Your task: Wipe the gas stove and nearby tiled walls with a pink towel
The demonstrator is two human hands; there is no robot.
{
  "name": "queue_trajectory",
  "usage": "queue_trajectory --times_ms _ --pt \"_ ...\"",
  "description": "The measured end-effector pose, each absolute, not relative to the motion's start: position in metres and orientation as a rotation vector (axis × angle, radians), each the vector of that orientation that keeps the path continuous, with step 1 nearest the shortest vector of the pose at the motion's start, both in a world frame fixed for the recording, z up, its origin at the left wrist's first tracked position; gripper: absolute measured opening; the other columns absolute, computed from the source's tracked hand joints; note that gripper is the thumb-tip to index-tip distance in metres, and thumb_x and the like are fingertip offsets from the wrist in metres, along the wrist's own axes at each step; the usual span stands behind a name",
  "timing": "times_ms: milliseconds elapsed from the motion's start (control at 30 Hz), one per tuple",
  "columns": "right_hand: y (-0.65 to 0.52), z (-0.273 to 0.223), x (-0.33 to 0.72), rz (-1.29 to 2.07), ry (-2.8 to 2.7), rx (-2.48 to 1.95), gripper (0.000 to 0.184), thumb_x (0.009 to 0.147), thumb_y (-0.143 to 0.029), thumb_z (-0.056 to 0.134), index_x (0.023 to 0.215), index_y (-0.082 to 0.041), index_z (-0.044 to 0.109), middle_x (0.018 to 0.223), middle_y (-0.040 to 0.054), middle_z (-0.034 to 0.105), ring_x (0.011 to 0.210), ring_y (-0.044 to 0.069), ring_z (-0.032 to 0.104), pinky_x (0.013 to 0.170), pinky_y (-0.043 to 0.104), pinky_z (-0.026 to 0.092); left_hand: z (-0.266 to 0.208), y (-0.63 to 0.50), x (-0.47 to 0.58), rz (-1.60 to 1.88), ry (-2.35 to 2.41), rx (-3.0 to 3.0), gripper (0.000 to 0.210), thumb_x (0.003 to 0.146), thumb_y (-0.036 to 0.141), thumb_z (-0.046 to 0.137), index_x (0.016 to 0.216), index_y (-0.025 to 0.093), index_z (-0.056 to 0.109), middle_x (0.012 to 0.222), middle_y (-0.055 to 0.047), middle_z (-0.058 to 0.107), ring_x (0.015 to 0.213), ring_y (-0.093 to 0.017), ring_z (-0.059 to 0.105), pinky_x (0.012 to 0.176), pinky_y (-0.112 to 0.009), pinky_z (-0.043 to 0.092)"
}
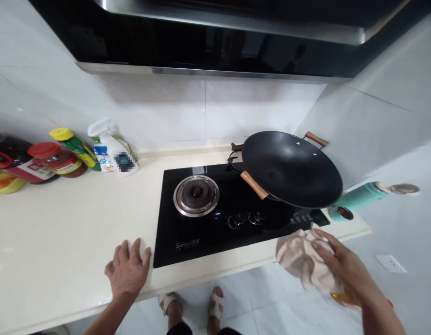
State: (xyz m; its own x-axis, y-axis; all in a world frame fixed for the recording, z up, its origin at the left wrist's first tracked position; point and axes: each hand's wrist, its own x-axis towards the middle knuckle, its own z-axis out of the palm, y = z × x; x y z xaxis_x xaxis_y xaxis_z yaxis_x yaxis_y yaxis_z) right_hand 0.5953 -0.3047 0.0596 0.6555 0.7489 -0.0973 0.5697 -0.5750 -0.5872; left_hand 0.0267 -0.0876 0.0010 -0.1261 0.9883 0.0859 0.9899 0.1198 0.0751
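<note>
My left hand [128, 270] lies with fingers spread on the cream countertop [79, 232], just left of the black glass gas hob [187, 232]. Bunched in my right hand [344, 265] is a pale pinkish cloth [308, 260], hanging over the counter's front edge near the hob's right end. A round burner [196, 195] sits uncovered on the hob's left side. On the right side stands a black wok [288, 167] with two wooden handles. Two control knobs [246, 218] are in the middle of the hob's front.
Along the wall at left stand a spray bottle [116, 151], a yellow-capped bottle [76, 146] and a red-lidded jar [58, 158]. At right are a teal flask [364, 195] and a small teal cup [341, 213]. A range hood [215, 51] hangs overhead.
</note>
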Motion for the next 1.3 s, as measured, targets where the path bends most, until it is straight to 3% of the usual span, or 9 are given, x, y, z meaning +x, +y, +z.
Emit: queue_trajectory --times_ms 133,233,333,467,567,833,967,1167,1300 --pt "-0.274 0.028 0.591 0.564 -1.016 -2.14 0.08 0.085 -0.07 0.054 0.154 -0.031 0.044 0.146 0.011 0.059 0.1 0.027 0.071 0.083 0.041 0.06 -0.002 -0.087 0.026 -0.169 -2.33 -2.061 0.065 0.102 0.053 0.021 0.149 0.018 0.05 0.161 -0.021 0.036 0.153 -0.035 0.025 0.118 -0.058 0.027" --pt "-0.258 -0.006 0.583 0.346 -1.153 -2.149 0.074 0.086 -0.069 0.053 0.148 -0.029 0.052 0.156 0.0111 0.047 0.126 0.031 0.06 0.1 0.044 0.054 -0.004 -0.088 0.025 -0.182 -2.298 -2.055 0.063 0.102 0.051 0.023 0.147 0.017 0.052 0.161 -0.021 0.037 0.152 -0.035 0.027 0.117 -0.058 0.027" --pt "-0.244 -0.037 0.573 0.119 -1.301 -2.245 0.07 0.089 -0.067 0.045 0.145 -0.026 0.055 0.16 0.0117 0.042 0.148 0.033 0.037 0.117 0.054 0.036 -0.005 -0.089 0.026 -0.192 -2.298 -2.057 0.062 0.102 0.05 0.025 0.147 0.017 0.052 0.161 -0.021 0.037 0.152 -0.036 0.027 0.117 -0.059 0.027" --pt "-0.217 -0.057 0.565 0.056 -1.298 -2.381 0.07 0.093 -0.064 0.036 0.151 -0.024 0.046 0.168 0.0128 0.027 0.156 0.033 0.021 0.12 0.063 0.023 -0.003 -0.09 0.027 -0.18 -2.316 -2.062 0.062 0.102 0.05 0.025 0.147 0.017 0.051 0.162 -0.021 0.036 0.153 -0.035 0.026 0.118 -0.059 0.026" --pt "-0.201 -0.057 0.561 0.039 -1.199 -2.396 0.07 0.091 -0.063 0.039 0.145 -0.02 0.052 0.168 0.0165 0.024 0.156 0.036 0.016 0.121 0.063 0.019 -0.001 -0.089 0.027 -0.183 -2.314 -2.071 0.063 0.102 0.05 0.025 0.147 0.016 0.051 0.161 -0.022 0.036 0.153 -0.036 0.025 0.117 -0.059 0.027" --pt "-0.222 -0.063 0.443 -0.008 -1.311 -2.197 0.055 0.096 -0.055 0.043 0.136 -0.018 0.051 0.152 0.0211 0.042 0.15 0.039 0.026 0.116 0.061 0.03 0.0 -0.089 0.027 -0.186 -2.331 -2.083 0.061 0.101 0.05 0.027 0.147 0.017 0.051 0.162 -0.022 0.035 0.153 -0.036 0.024 0.117 -0.061 0.026" --pt "-0.227 -0.059 0.359 0.065 -1.543 -1.941 0.04 0.094 -0.042 0.054 0.131 -0.028 0.055 0.145 0.0149 0.047 0.142 0.041 0.035 0.11 0.064 0.037 0.0 -0.09 0.027 -0.174 -2.342 -2.079 0.061 0.101 0.049 0.03 0.148 0.017 0.051 0.163 -0.022 0.035 0.154 -0.036 0.025 0.118 -0.059 0.026" --pt "-0.169 -0.03 0.306 0.365 -1.746 -1.63 0.032 0.088 -0.025 0.054 0.118 -0.027 0.065 0.127 0.009 0.056 0.118 0.032 0.051 0.103 0.052 0.045 -0.004 -0.092 0.026 -0.178 -2.318 -2.036 0.058 0.101 0.048 0.033 0.147 0.019 0.053 0.162 -0.02 0.038 0.153 -0.035 0.028 0.118 -0.057 0.026" --pt "-0.112 -0.013 0.311 0.382 -1.436 -1.563 0.03 0.089 -0.031 0.05 0.116 -0.023 0.062 0.119 0.0097 0.058 0.117 0.029 0.051 0.106 0.05 0.044 -0.009 -0.093 0.025 -0.19 -2.303 -2.018 0.057 0.102 0.046 0.034 0.147 0.018 0.054 0.162 -0.021 0.039 0.152 -0.036 0.029 0.118 -0.057 0.027"
